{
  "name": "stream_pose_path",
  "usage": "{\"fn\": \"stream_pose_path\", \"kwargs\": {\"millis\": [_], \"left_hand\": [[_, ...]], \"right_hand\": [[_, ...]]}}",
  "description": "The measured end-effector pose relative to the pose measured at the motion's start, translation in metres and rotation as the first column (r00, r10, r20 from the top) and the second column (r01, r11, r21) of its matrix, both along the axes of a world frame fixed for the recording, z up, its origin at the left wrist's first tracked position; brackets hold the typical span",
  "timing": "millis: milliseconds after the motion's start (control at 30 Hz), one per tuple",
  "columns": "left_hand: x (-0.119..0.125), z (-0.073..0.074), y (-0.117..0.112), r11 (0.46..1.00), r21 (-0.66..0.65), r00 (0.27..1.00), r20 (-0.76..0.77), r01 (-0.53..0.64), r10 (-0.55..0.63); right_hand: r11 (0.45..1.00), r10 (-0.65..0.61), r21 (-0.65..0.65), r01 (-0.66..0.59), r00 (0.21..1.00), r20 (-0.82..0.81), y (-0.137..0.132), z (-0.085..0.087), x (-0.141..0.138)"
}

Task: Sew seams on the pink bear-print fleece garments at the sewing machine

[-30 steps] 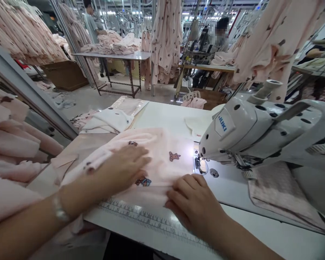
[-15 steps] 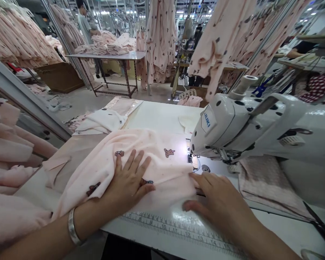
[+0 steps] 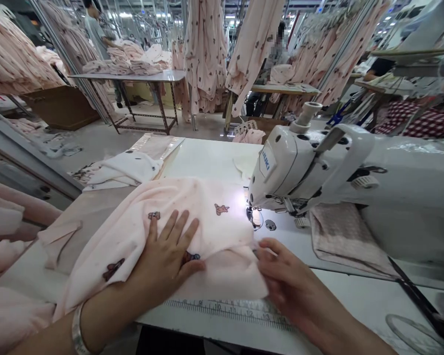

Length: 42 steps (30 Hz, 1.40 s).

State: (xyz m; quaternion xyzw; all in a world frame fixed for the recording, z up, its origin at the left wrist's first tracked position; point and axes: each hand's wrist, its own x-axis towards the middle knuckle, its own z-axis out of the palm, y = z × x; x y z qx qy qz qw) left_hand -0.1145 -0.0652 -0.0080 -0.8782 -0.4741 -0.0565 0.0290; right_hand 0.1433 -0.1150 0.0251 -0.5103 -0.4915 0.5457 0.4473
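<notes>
At the right edge of a pink printed cloth [image 3: 210,236]: one right hand [image 3: 286,283], fingers bent at the loose corner nearest the machine; whether the cloth is pinched between them cannot be told, the thumb being hidden. On the same cloth, farther left: one left hand [image 3: 166,256], palm down, fingers spread flat, with a silver bracelet [image 3: 78,331] at the wrist. Cloth: pale pink, small animal motifs, lying in soft folds over the worktable [image 3: 207,158], its far right side reaching the brightly lit presser foot [image 3: 249,214]. Sewing machine [image 3: 299,167]: white, lettered JUKI, to the right of the cloth. Metal disc [image 3: 270,225]: round, set in the bed beside the foot. Ruler scale [image 3: 222,309]: along the near table edge, partly covered by the cloth. Folded textile [image 3: 342,234]: dull pink, beneath the machine arm. White cloth [image 3: 124,170]: folded, dark spots, at the table's far left. Beyond: a second table [image 3: 166,76] stacked with pink garments [image 3: 128,52]; a standing person [image 3: 95,34] beside it; further printed garments [image 3: 206,54] hung behind; a brown box [image 3: 61,107] on the floor, left.
</notes>
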Motion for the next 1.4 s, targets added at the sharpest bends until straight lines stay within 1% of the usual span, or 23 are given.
{"fn": "stream_pose_path", "kwargs": {"millis": [67,100,133,167,200,233,300,333,367,433,467,600,700,733,800,867,933,1000,1067,1167,1233,1333,1400], "left_hand": [[0.001,0.008,-0.004,1.000,0.014,1.000,-0.004,0.011,-0.011],[0.005,0.015,-0.005,0.999,0.027,1.000,0.001,0.020,-0.020],[0.011,0.022,-0.007,0.999,0.033,0.999,0.016,0.037,-0.038],[0.020,0.030,-0.008,0.998,0.023,0.997,0.036,0.067,-0.067],[0.030,0.037,-0.008,0.995,-0.003,0.993,0.056,0.103,-0.103],[0.041,0.042,-0.007,0.989,-0.038,0.987,0.073,0.143,-0.140],[0.063,0.047,-0.003,0.971,-0.092,0.973,0.090,0.220,-0.212],[0.072,0.047,0.000,0.965,-0.098,0.968,0.087,0.243,-0.235],[0.079,0.044,0.004,0.962,-0.089,0.964,0.086,0.258,-0.250],[0.086,0.038,0.011,0.957,-0.055,0.954,0.117,0.284,-0.276],[0.087,0.035,0.014,0.953,-0.041,0.945,0.150,0.299,-0.290],[0.080,0.028,0.019,0.936,0.016,0.893,0.294,0.351,-0.340],[0.079,0.026,0.020,0.935,0.009,0.875,0.349,0.355,-0.335],[0.080,0.025,0.020,0.936,0.002,0.872,0.362,0.352,-0.329],[0.083,0.024,0.022,0.937,0.018,0.868,0.372,0.349,-0.330],[0.085,0.023,0.023,0.929,0.061,0.871,0.329,0.365,-0.364],[0.087,0.021,0.024,0.905,0.101,0.871,0.246,0.413,-0.425],[0.087,0.018,0.025,0.884,0.108,0.859,0.210,0.455,-0.467],[0.086,0.015,0.026,0.883,0.081,0.843,0.268,0.462,-0.466],[0.084,0.010,0.024,0.910,0.016,0.823,0.422,0.414,-0.382],[0.083,0.010,0.020,0.917,-0.034,0.819,0.466,0.396,-0.336],[0.082,0.015,0.013,0.897,-0.099,0.831,0.430,0.431,-0.352],[0.084,0.020,0.011,0.884,-0.115,0.850,0.355,0.453,-0.389]], "right_hand": [[0.986,-0.137,-0.114,0.124,0.985,-0.107,-0.015,-0.007,0.032],[0.972,-0.216,-0.110,0.207,0.974,-0.072,-0.020,-0.010,0.048],[0.963,-0.266,-0.046,0.266,0.964,0.020,-0.023,-0.013,0.061],[0.961,-0.278,0.062,0.271,0.947,0.160,-0.023,-0.014,0.071],[0.963,-0.252,0.175,0.204,0.913,0.320,-0.021,-0.015,0.077],[0.963,-0.192,0.258,0.073,0.860,0.474,-0.017,-0.016,0.078],[0.925,-0.069,0.307,-0.225,0.693,0.717,-0.005,-0.015,0.068],[0.893,-0.050,0.304,-0.331,0.601,0.798,0.002,-0.015,0.060],[0.864,-0.064,0.309,-0.398,0.521,0.851,0.009,-0.014,0.051],[0.825,-0.135,0.332,-0.458,0.411,0.902,0.024,-0.014,0.039],[0.814,-0.167,0.346,-0.467,0.383,0.909,0.030,-0.015,0.038],[0.792,-0.297,0.422,-0.441,0.326,0.898,0.047,-0.015,0.056],[0.738,-0.392,0.508,-0.444,0.331,0.859,0.043,-0.013,0.066],[0.708,-0.386,0.521,-0.476,0.356,0.851,0.040,-0.012,0.064],[0.672,-0.286,0.488,-0.557,0.413,0.865,0.033,-0.011,0.057],[0.681,-0.137,0.399,-0.613,0.429,0.893,0.030,-0.011,0.048],[0.718,-0.034,0.313,-0.622,0.417,0.908,0.031,-0.012,0.045],[0.733,-0.010,0.291,-0.615,0.417,0.909,0.033,-0.012,0.048],[0.716,-0.012,0.314,-0.623,0.439,0.898,0.032,-0.013,0.051],[0.683,0.010,0.324,-0.655,0.452,0.892,0.021,-0.013,0.051],[0.689,0.081,0.268,-0.673,0.439,0.895,0.011,-0.011,0.049],[0.704,0.180,0.184,-0.686,0.423,0.888,0.000,-0.007,0.050],[0.716,0.140,0.207,-0.667,0.428,0.893,0.002,-0.006,0.056]]}}
